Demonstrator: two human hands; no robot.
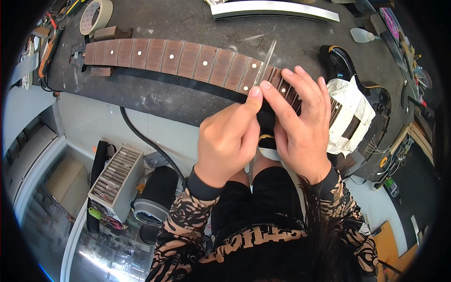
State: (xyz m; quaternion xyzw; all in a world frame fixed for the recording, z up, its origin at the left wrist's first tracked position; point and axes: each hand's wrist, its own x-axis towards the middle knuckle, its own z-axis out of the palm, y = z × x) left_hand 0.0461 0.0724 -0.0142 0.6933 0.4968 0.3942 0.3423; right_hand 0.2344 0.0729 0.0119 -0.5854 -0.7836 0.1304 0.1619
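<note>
An electric guitar lies across the bench, its brown fretboard (184, 60) with pale dot inlays running from the headstock (78, 57) at the left to the dark body (377, 98) at the right. My left hand (225, 138) is closed, thumb and finger pinching the near end of a slim metal file (268, 58) that lies crosswise over the fretboard along a fret. Beside it, my right hand (303, 124) rests on the upper frets, fingers stretched out. Its index fingertip is close to the file's near end; whether it touches is unclear. White masking paper (343, 89) covers part of the body.
Brown wooden blocks (112, 33) flank the neck near the headstock. Behind stand a tape roll (96, 16), a curved silver bar (275, 10) and a small clear bottle (361, 35). A black cable (152, 143) hangs below the bench edge, near a rack of strips (115, 181).
</note>
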